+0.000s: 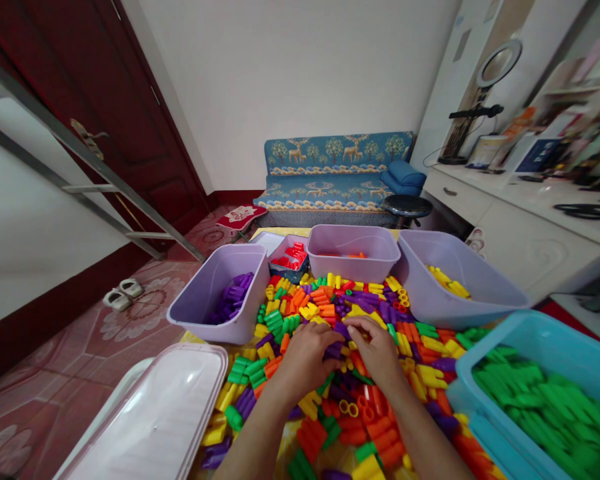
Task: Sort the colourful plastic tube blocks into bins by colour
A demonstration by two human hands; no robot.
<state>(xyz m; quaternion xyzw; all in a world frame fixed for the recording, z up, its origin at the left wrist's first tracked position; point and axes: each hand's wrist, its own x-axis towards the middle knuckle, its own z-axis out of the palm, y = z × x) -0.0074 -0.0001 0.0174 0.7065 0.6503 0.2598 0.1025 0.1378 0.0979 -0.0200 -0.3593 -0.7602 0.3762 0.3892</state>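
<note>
My left hand (307, 353) reaches into a wide spread of plastic toy pieces, its fingers curled round a purple toy piece (334, 351). Close beside it on the right, my right hand (374, 343) has its fingers bent and its tips low among purple and yellow pieces; what lies between them is partly hidden. Orange tube pieces (313, 437), green pieces (275, 323) and yellow pieces (430, 377) surround both hands, many shaped like joined short tubes. Two yellow rings (349, 408) show between my forearms.
Around the pile stand lilac bins holding purple pieces (233, 297), orange pieces (357, 255) and yellow pieces (447, 282). A small box holds red pieces (293, 255). A blue bin (463, 367) with green pieces is at right; a pale lid (155, 420) lies at left.
</note>
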